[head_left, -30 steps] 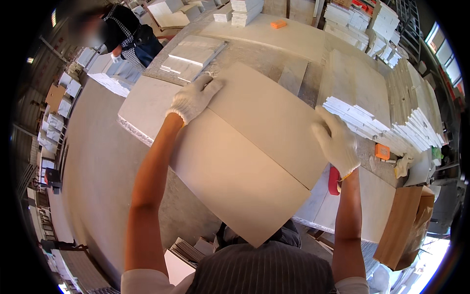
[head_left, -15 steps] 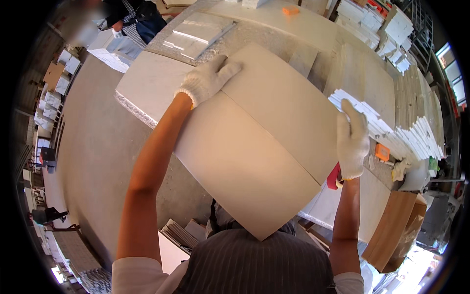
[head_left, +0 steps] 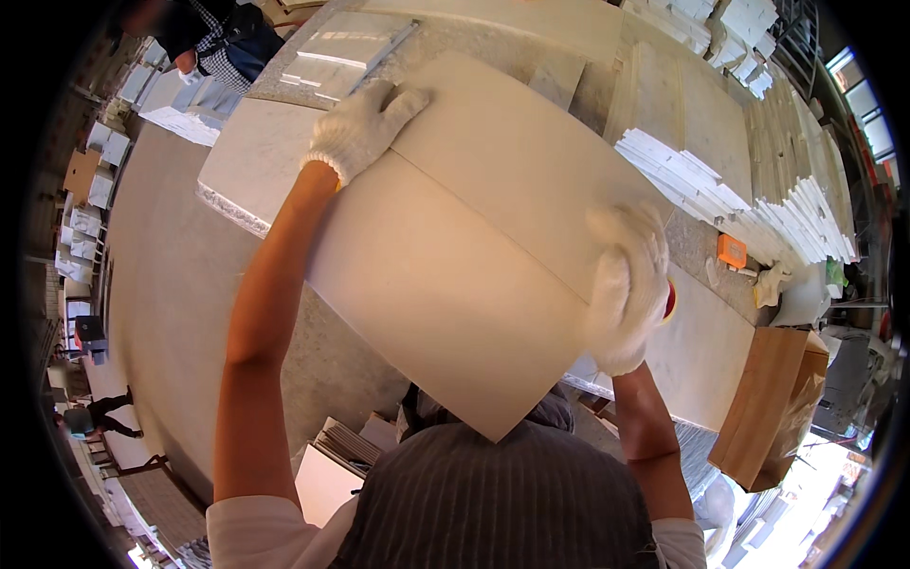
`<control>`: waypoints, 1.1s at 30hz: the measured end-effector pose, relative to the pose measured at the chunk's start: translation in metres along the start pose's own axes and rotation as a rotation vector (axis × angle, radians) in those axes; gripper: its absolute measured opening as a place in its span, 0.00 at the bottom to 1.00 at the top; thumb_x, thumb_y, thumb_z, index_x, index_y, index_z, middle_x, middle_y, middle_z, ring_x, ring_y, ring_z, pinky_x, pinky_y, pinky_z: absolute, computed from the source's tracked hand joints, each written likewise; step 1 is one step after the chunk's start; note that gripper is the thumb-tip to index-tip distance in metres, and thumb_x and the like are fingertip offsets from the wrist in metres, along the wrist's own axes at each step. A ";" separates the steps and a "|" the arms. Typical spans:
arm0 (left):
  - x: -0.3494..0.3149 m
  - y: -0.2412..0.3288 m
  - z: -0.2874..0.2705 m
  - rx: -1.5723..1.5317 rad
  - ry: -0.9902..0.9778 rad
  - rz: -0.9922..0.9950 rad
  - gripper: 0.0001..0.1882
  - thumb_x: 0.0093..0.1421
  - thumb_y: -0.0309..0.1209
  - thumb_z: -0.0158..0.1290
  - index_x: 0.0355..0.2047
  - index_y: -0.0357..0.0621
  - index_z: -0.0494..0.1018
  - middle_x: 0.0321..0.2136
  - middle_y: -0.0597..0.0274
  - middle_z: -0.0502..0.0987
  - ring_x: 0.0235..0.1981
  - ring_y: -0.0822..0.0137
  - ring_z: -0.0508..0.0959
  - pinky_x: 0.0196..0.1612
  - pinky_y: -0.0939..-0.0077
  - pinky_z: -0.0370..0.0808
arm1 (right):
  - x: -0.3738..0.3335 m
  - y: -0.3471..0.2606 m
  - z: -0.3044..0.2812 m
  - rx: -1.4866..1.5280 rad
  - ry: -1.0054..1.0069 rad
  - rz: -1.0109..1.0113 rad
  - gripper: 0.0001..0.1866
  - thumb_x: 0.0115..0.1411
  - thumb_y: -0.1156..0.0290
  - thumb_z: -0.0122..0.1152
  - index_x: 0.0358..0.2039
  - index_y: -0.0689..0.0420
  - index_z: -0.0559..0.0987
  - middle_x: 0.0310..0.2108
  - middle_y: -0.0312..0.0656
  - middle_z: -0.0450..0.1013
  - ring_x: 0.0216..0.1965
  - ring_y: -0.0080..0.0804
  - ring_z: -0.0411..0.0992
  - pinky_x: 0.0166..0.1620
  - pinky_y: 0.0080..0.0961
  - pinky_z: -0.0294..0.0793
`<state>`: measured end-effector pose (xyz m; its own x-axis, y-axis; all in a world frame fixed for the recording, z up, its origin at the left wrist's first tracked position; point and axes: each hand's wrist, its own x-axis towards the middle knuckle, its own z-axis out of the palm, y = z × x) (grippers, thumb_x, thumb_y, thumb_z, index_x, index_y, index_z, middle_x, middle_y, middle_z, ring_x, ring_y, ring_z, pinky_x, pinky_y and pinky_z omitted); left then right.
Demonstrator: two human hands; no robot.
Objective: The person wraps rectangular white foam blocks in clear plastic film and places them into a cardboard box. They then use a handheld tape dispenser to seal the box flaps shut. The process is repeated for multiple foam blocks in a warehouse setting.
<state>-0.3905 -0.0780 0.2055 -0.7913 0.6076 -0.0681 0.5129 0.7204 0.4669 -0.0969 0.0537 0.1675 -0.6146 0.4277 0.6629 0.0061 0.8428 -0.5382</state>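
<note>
A large pale beige panel [head_left: 445,275], crossed by a thin straight seam, lies tilted cornerwise before me, its nearest corner by my torso. My left hand [head_left: 368,128], in a white knitted glove, is closed on its upper left edge, thumb across the top face near the seam's end. At the right side of the panel, my gloved right hand [head_left: 627,294] is over the seam's lower end; its fingers are partly smeared by motion. Just behind that hand, a small red and yellow rounded object [head_left: 671,301] peeks out; I cannot tell whether the hand holds it.
Beyond the panel, stone-topped tables carry flat slabs [head_left: 341,52] and stacked white strips [head_left: 678,175]. An orange tool [head_left: 731,250] lies at right, above a cardboard box [head_left: 768,408]. Another person [head_left: 223,43] stands at upper left. More sheets [head_left: 332,460] lean near my left side.
My right hand has moved left, from beside the panel's right edge to over its face. My left hand keeps its place on the panel's edge. The whole view has shifted slightly.
</note>
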 end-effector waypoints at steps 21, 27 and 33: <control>0.012 0.009 0.003 0.123 -0.045 -0.011 0.45 0.61 0.68 0.41 0.55 0.35 0.73 0.43 0.39 0.80 0.48 0.48 0.80 0.52 0.61 0.73 | -0.177 0.178 -0.030 -0.772 -0.535 0.702 0.31 0.48 0.57 0.72 0.49 0.57 0.70 0.43 0.51 0.76 0.53 0.49 0.70 0.67 0.45 0.57; 0.009 -0.001 0.014 0.087 0.078 0.021 0.44 0.60 0.69 0.43 0.55 0.38 0.73 0.43 0.39 0.80 0.48 0.47 0.79 0.53 0.58 0.73 | -0.121 0.160 -0.094 0.620 -0.199 1.076 0.27 0.60 0.66 0.60 0.58 0.61 0.70 0.46 0.41 0.75 0.44 0.25 0.73 0.42 0.21 0.72; 0.018 -0.012 0.016 0.141 0.054 0.097 0.46 0.60 0.70 0.41 0.50 0.33 0.75 0.41 0.38 0.80 0.47 0.46 0.80 0.51 0.57 0.74 | -0.071 0.076 -0.131 1.154 0.073 0.567 0.41 0.55 0.56 0.72 0.61 0.66 0.63 0.51 0.48 0.71 0.56 0.44 0.69 0.59 0.40 0.72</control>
<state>-0.4057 -0.0705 0.1842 -0.7503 0.6608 0.0203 0.6266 0.7010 0.3404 0.0502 0.1303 0.1473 -0.7062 0.6786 0.2020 -0.4539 -0.2150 -0.8647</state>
